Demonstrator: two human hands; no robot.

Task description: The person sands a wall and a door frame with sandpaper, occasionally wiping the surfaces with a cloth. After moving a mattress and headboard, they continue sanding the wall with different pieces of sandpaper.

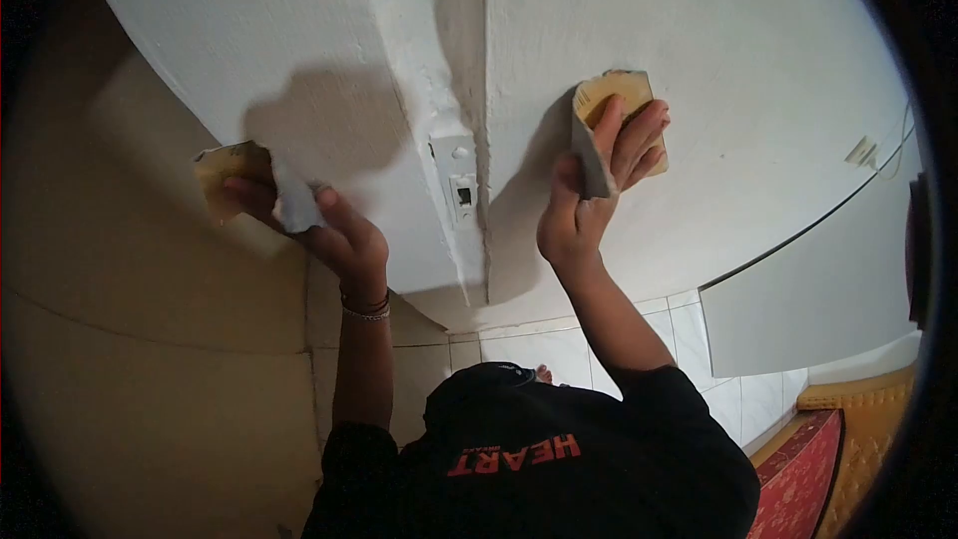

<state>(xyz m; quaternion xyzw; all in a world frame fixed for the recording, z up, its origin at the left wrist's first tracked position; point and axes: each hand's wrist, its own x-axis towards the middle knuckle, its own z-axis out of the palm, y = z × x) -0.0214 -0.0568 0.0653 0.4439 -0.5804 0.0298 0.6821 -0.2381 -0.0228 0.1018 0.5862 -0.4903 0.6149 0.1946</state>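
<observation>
My left hand (349,235) grips a folded piece of sandpaper (282,190), yellowish-brown on one face and grey on the other. The fingers reach behind its fold, and the thumb lies along the near side. It overlaps the left edge of a white painted panel (289,20). On the right, my right hand (589,195) has its fingers spread over a second bent sheet of sandpaper (602,90) against a white painted surface (738,70). Between the hands is a white-painted lock plate (460,180) with a dark slot.
A brownish wall (150,240) is at the left. White floor tiles (539,347) lie below. At the right are a pale panel (818,289), a small white fitting with a cord (860,152), and red patterned furniture (803,479) with a gold padded edge.
</observation>
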